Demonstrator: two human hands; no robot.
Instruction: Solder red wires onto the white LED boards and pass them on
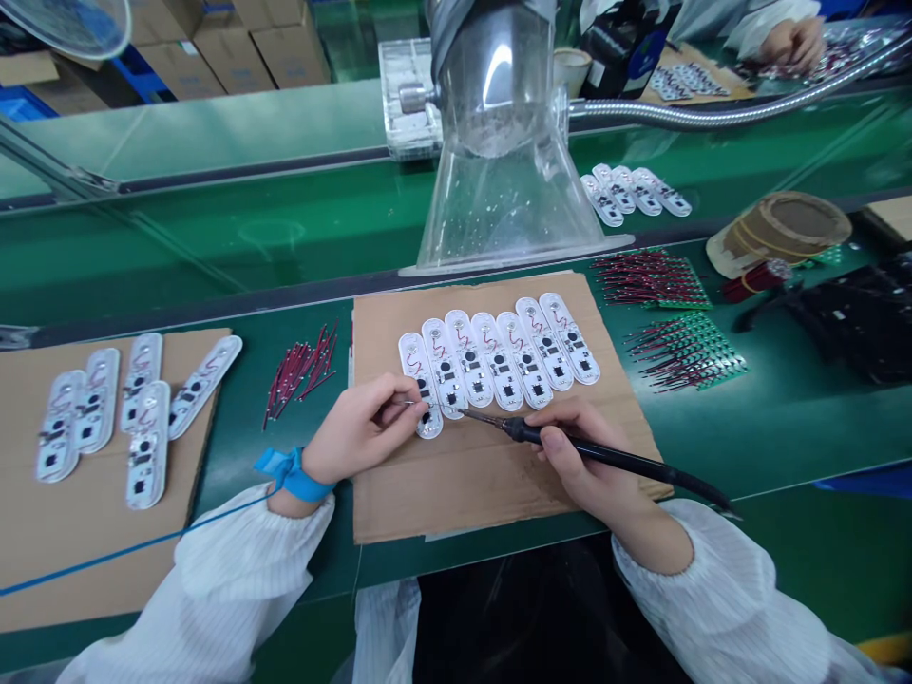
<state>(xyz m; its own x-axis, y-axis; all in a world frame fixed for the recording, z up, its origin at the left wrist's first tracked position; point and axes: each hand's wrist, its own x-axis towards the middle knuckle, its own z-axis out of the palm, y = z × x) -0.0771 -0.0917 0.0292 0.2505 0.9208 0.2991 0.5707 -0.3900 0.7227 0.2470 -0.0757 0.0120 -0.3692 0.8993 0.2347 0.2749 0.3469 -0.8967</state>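
Note:
My left hand [370, 423] is closed in a pinch on a thin wire [408, 402], mostly hidden by the fingers, over the leftmost white circuit board [429, 424] of a slanted row. In my right hand [588, 451] is a soldering iron [523, 430], gripped like a pen. Its tip points left and lies at the lower end of the second board [443, 366]; whether it touches cannot be told. Several rounded boards stand side by side on a cardboard sheet [456, 494], with red wires at their upper parts. A blue wrist strap [303, 478] circles my left wrist.
Loose red wires [299, 372] lie left of the cardboard. Several boards [148, 446] rest on another cardboard sheet [43, 541]. A clear fume hood [509, 199] stands behind. At right are green boards with red wires [691, 351] and a brown roll [780, 233]. Across sits a co-worker's hand [790, 46].

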